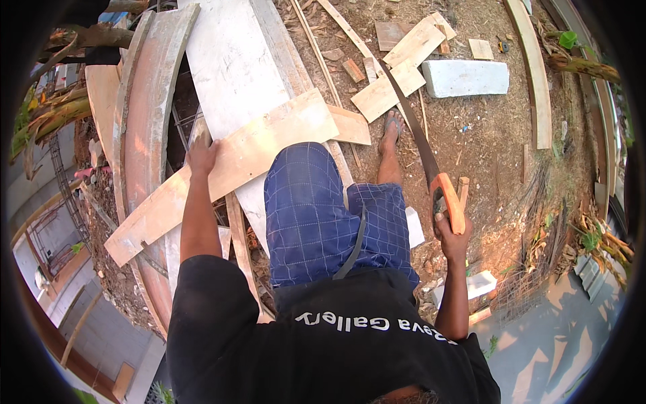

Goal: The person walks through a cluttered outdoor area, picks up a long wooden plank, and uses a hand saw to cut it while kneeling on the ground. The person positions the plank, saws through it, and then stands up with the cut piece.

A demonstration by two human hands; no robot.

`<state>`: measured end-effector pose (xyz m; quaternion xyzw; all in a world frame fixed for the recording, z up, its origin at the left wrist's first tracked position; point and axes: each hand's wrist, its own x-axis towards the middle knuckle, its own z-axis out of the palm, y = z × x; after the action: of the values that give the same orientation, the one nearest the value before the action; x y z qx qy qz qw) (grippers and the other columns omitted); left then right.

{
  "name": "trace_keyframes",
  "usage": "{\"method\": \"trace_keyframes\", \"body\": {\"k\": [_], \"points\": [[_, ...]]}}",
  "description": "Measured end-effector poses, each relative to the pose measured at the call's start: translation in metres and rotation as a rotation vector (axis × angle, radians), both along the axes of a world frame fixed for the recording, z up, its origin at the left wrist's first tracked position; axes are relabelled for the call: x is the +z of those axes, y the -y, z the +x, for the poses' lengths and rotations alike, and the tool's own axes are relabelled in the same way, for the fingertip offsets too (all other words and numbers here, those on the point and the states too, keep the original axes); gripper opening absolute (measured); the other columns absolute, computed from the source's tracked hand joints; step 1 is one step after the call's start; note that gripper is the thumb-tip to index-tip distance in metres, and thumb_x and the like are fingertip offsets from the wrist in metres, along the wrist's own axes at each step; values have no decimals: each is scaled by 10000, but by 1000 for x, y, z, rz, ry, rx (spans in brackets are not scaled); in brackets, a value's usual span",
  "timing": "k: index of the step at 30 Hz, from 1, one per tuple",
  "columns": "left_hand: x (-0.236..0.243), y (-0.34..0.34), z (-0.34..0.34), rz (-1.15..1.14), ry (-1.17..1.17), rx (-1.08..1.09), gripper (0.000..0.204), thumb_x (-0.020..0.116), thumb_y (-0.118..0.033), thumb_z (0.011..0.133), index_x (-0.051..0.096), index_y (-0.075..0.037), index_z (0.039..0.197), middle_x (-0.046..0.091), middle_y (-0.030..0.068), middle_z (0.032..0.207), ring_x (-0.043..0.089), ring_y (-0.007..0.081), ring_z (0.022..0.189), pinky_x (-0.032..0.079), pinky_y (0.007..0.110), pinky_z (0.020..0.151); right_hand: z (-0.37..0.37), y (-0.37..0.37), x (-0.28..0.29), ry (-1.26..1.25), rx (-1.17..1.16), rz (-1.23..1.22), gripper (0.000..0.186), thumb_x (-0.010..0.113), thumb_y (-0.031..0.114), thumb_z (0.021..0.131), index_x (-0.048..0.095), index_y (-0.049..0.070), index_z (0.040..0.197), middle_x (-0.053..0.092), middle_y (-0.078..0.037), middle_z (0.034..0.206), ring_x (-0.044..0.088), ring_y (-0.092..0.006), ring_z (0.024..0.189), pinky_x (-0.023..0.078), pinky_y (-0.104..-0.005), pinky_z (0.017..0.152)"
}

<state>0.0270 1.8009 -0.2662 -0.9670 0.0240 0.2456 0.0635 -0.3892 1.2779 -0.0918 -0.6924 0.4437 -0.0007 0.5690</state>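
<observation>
My right hand (452, 236) is closed around the orange handle of a handsaw (420, 138). The saw's long dark blade points away from me over the dirt, apart from the plank. A wide pale plank (249, 148) lies slantwise across a whitish board (225, 50), and my left knee is over it. At the plank's far edge is my left hand (202, 153), its forearm crossing above the wood. The fingers there are blurred and partly hidden, so I cannot tell whether they grip anything.
A long curved trough-like board (149, 94) runs along the left. Ahead lie wood offcuts (414, 44), a brick piece (352, 70) and a white block (465, 79). My sandalled foot (390, 131) stands on the dirt. A long timber (535, 81) lies at the right.
</observation>
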Motion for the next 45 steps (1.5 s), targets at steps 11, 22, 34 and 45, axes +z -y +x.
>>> {"method": "trace_keyframes", "body": {"k": [11,22,34,45], "points": [[-16,92,-11,-185,-86,-104,513,594,-488,918,630,-125,1278,673,174,1215,618,349,1146,456,490,971,-10,6,16,88,8,-39,213,717,135,898,551,40,803,534,2,626,473,-77,497,371,-250,451],[0,135,-25,-122,-203,-22,718,710,-440,875,442,-178,1488,480,52,1497,430,243,1393,283,529,1157,23,-35,41,111,199,76,182,754,137,860,640,-5,856,559,11,692,506,-82,628,428,-274,573],[-17,152,-43,-68,-245,47,819,752,-311,852,316,-270,1543,294,40,1589,306,264,1461,333,555,1141,66,-80,30,109,381,24,223,761,156,849,672,-20,954,624,-97,678,587,-145,594,493,-312,601],[-71,100,-23,-109,-358,-127,1021,665,-462,884,-59,-364,1598,-98,151,1674,-10,369,1545,20,598,1209,124,-107,41,13,377,41,228,761,172,846,681,-11,955,627,-127,672,622,-210,576,498,-340,593]]}}
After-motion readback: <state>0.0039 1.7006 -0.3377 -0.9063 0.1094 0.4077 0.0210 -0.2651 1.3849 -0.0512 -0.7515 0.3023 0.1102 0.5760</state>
